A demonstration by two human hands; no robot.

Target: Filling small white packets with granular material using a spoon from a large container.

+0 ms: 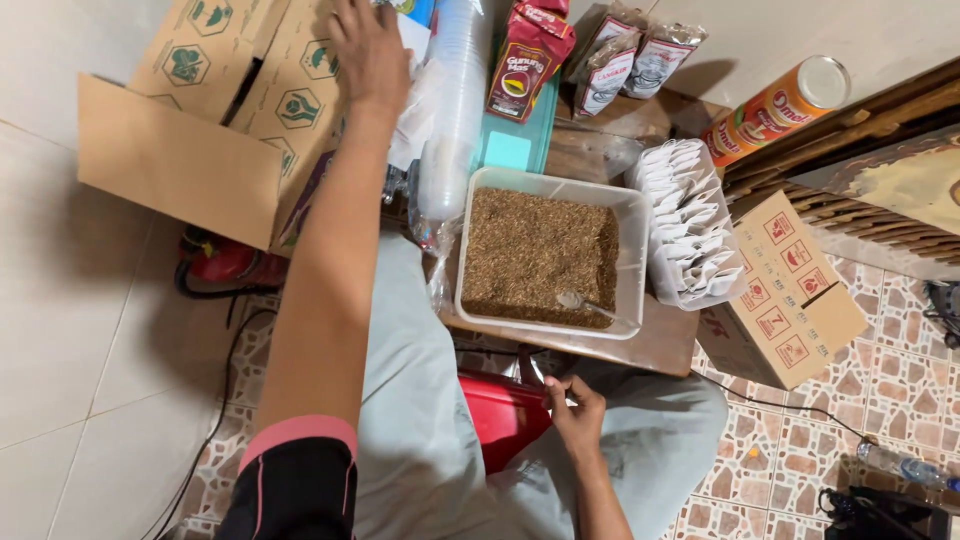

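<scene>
1. pale floor tiles filled the left of the view, patterned tiles the lower right, and a small wooden counter sat in the middle above the person's knees.
2. the left hand was stretched far out over the cardboard boxes at the top left, its back toward the camera; the fingers pointed away and reached the crumpled clear plastic beside the boxes, but whether they gripped anything could not be told.
3. just to the right of that hand lay a tall sleeve of stacked clear cups, running down toward the counter's near edge.
4. the right hand was low, near the lap, with fingers curled inward and pinched on a small pale scrap, just beside a red bag.
5. a white tub of brown loose tea stood on the counter, between the two hands and well apart from each; a metal spoon lay in it near the front wall.
6. to the tub's right sat a container of white paper sachets, and beyond it a printed carton.
7. red packets and an orange canister lay at the back.
</scene>
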